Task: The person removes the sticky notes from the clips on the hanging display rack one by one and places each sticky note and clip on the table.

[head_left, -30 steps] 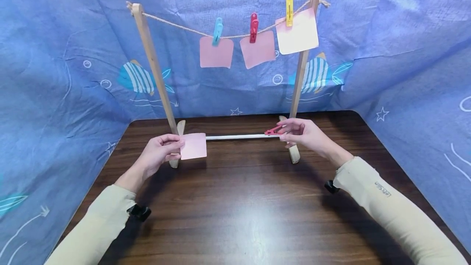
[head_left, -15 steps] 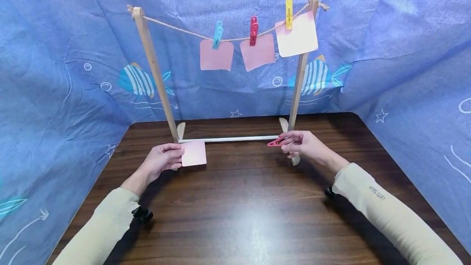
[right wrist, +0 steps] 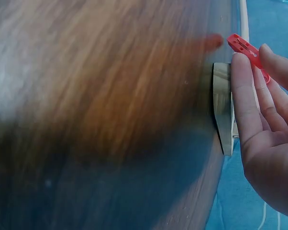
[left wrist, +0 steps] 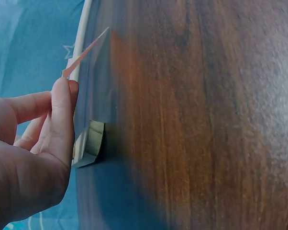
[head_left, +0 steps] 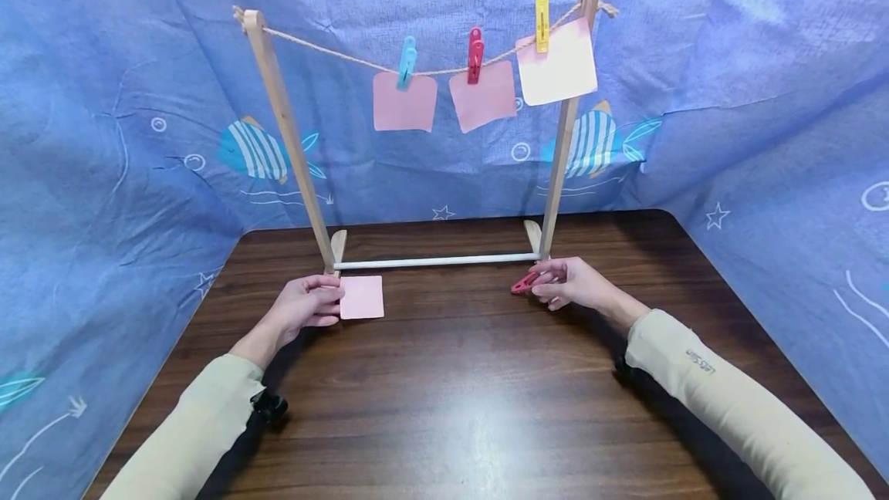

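My left hand (head_left: 305,305) pinches a square pink paper (head_left: 362,298) by its left edge, in front of the rack's left foot. The left wrist view shows that paper (left wrist: 84,55) nearly edge-on, above the table. Between thumb and fingers, my right hand (head_left: 572,285) holds a red clothespin (head_left: 524,282) near the rack's right foot; the right wrist view shows the same clothespin (right wrist: 244,49) closely. Above, a twine line (head_left: 326,51) carries three pink papers, held by a blue clothespin (head_left: 407,62), a red clothespin (head_left: 475,56) and a yellow clothespin (head_left: 542,21).
Wooden posts, left (head_left: 288,130) and right (head_left: 561,160), carry the twine. A white rod (head_left: 437,261) joins them low down. The dark wooden table (head_left: 430,392) extends toward me. A blue fish-patterned cloth (head_left: 444,176) hangs behind and at both sides.
Both hands have come down and slightly nearer to me, the left with the pink paper, the right with the red clothespin. The papers on the line stay pinned.
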`<state>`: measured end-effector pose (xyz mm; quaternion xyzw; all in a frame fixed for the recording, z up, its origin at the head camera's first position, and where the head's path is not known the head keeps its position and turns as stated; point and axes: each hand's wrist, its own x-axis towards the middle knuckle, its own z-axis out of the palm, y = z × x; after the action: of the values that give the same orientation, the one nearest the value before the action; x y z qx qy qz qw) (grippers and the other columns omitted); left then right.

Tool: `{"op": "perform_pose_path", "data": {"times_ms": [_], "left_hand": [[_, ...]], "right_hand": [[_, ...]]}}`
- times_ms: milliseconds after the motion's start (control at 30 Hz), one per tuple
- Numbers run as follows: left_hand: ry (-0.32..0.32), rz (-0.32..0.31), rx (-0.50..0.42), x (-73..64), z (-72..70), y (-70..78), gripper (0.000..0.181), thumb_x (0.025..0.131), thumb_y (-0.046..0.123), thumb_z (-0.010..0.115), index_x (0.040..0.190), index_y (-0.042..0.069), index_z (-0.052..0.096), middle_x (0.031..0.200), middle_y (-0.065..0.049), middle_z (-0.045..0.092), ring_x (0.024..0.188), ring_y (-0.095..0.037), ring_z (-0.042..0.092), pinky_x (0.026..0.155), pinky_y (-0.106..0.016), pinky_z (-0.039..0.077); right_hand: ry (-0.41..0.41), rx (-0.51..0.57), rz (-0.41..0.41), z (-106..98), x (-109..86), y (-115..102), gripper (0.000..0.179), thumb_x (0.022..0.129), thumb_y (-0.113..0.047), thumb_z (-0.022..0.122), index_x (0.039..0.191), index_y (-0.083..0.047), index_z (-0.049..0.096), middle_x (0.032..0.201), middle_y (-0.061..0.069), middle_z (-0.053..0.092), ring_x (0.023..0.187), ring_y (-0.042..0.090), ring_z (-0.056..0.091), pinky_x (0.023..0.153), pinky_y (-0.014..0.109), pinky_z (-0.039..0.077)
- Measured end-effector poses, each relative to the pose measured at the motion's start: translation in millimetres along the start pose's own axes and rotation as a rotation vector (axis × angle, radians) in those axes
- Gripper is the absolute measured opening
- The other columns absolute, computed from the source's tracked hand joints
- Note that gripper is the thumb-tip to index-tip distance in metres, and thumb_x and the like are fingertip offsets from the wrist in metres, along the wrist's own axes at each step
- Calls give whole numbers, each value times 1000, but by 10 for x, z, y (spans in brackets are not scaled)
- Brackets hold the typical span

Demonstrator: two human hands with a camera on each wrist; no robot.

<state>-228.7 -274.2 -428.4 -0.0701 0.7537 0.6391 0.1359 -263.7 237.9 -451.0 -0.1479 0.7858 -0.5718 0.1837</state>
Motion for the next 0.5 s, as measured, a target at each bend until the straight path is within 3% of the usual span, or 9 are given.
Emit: {"op": "perform_pose_path", "data": {"times_ms": [500], "left_hand": [[6, 4, 55, -26, -17, -2, 45, 98, 10, 67, 136, -8, 50, 112, -12, 72, 83, -14, 73, 65, -29, 62]], "right_hand": [[-28, -127, 45, 13, -12, 17, 55, 93, -10, 74, 138, 12, 51, 83, 17, 63, 53, 17, 63, 51, 39, 61]]}}
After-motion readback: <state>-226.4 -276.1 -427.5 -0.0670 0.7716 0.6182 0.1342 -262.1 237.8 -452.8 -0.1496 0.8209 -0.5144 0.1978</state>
